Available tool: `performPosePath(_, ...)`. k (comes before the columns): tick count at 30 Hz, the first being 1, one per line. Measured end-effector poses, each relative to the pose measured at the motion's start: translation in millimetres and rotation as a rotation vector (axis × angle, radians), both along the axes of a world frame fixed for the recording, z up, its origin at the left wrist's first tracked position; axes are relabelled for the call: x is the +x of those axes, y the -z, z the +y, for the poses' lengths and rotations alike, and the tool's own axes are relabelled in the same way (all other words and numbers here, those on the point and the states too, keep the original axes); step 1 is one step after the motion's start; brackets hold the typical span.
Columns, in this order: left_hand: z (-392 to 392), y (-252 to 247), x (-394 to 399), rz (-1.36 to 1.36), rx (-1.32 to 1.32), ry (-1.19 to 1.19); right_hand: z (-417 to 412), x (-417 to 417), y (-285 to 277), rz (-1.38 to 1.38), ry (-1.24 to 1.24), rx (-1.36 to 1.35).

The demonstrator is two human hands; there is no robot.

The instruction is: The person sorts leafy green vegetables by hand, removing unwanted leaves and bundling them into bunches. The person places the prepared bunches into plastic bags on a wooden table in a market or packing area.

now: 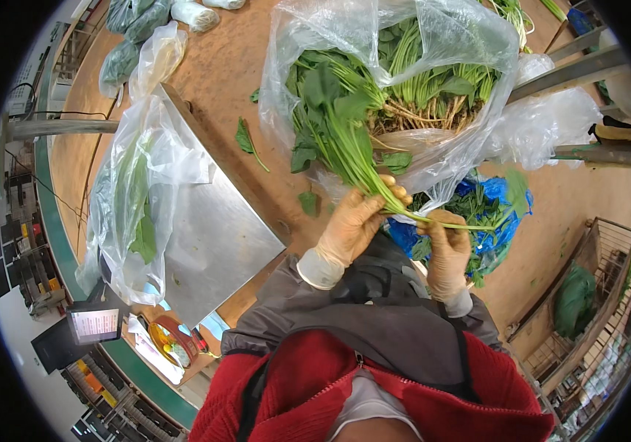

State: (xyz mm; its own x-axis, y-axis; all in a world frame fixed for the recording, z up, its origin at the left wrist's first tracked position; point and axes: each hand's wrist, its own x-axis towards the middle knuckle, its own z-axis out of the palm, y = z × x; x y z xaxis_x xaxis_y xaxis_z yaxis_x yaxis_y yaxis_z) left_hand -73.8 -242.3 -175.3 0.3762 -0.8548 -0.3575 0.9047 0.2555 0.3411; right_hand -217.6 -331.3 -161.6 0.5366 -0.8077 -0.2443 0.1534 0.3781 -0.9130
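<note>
My gloved left hand [351, 229] grips a bunch of leafy greens [348, 146], probably spinach, by the lower stems, with the leaves pointing up and left. At the stem ends, my gloved right hand [448, 248] pinches a single stalk [476, 227], whose leaf end sticks out to the right and looks blurred. Beyond both hands lies a large clear plastic bag [448, 38], its mouth open, full of more greens with brown roots [442, 110]. Below the right hand, a blue plastic bag [497, 193] holds loose leaves.
A metal scale plate [216, 237] at left carries a clear bag of greens [127, 193]. Loose leaves [245, 137] dot the brown surface. A tape roll [174, 340] and a lit screen [94, 325] are lower left. Metal bars [570, 72] and a wire cart [625, 237] stand at right.
</note>
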Motion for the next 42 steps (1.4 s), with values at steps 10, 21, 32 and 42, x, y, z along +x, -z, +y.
performPosePath(10,11,12,20,0.194,-0.104,-0.067,-49,-27,6,0.373,-0.302,-0.104)
performPosePath(21,34,18,25,0.06,-0.217,-0.102,4,65,21,0.125,-0.979,-0.425)
performPosePath(32,68,-8,58,-0.094,0.028,-0.256,-41,25,24,0.735,-0.742,-0.838)
performPosePath(42,52,42,31,0.032,0.264,-0.376,-8,81,66,0.283,-0.303,0.038)
